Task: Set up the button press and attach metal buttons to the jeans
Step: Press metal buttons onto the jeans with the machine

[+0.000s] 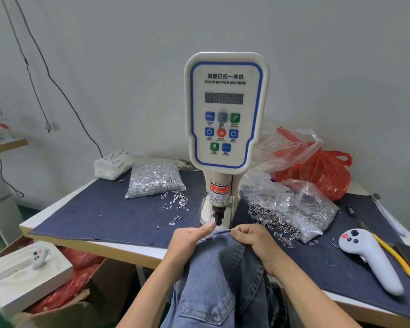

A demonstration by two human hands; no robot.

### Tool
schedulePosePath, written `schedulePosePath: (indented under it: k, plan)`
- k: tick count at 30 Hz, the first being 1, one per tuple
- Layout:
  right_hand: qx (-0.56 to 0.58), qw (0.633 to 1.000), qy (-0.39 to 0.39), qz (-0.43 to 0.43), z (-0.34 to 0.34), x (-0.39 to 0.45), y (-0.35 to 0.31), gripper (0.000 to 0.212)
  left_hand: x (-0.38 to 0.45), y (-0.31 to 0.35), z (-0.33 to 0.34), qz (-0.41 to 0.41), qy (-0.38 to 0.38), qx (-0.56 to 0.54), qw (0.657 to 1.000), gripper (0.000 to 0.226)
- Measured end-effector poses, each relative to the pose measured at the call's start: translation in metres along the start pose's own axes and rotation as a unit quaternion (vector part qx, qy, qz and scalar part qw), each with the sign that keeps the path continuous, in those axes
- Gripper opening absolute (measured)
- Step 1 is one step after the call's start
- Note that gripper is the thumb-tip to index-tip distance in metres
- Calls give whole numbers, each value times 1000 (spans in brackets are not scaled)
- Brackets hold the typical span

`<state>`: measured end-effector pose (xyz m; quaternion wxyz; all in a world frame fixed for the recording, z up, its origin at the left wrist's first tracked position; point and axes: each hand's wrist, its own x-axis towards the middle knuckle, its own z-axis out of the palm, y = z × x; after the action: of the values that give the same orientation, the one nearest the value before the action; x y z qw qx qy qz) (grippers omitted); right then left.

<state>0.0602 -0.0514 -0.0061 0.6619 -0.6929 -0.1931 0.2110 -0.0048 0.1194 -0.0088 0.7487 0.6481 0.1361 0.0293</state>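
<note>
At lower left, a cardboard box (pixel 64 304) holding red plastic and a white tray (pixel 29 278); above it, left of centre, a clear bag (pixel 154 179) full of silver tacks. At lower centre, jeans (pixel 220 280) with the waistband under the button press (pixel 225 114), gripped by the left hand (pixel 187 242) with thumb extended, pinched by the right hand (pixel 253 242). At right, an open clear bag (pixel 291 211) spilling metal buttons.

Button press (pixel 225 129) mid-table, tack bag (pixel 154 179) left, ring bag (pixel 291 213) right, jeans (pixel 223 275) in front.
</note>
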Motion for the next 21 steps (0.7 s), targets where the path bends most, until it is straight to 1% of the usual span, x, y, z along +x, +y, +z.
schedulePosePath:
  k: [1, 2, 4, 6, 7, 9, 10, 12, 14, 18, 21]
  plan:
    - [2, 1000, 1, -4, 0, 1, 1, 29, 0, 0, -1, -7, -9, 2, 1000, 47]
    - [2, 1000, 1, -6, 1, 3, 1, 31, 2, -1, -2, -2, -11, 2, 1000, 44]
    - [1, 1000, -1, -6, 2, 5, 1, 33, 3, -3, -3, 15, 0, -8, 1000, 26]
    - [5, 1000, 0, -3, 3, 6, 2, 31, 5, -7, -2, 23, 20, -29, 999, 20]
    - [6, 1000, 4, -4, 4, 7, 3, 30, 6, -9, 0, 22, 31, -42, 998, 23]
    - [7, 1000, 15, -6, 5, 8, 6, 27, 8, -13, 1, 22, 52, -60, 997, 37]
    - [11, 1000, 19, -6, 6, 9, 7, 26, 10, -15, 1, 25, 59, -59, 996, 35]
    - [19, 1000, 23, -4, 7, 10, 8, 23, 10, -16, 2, 33, 68, -54, 996, 20]
    - [23, 999, 27, -1, 8, 11, 8, 23, 12, -17, 3, 41, 84, -51, 994, 13]
    - [32, 999, 25, 5, 7, 9, 11, 32, 16, -22, 3, 72, 99, -2, 992, 23]
    - [48, 999, 23, -1, 8, 7, 14, 34, 16, -24, 2, 88, 99, 30, 991, 45]
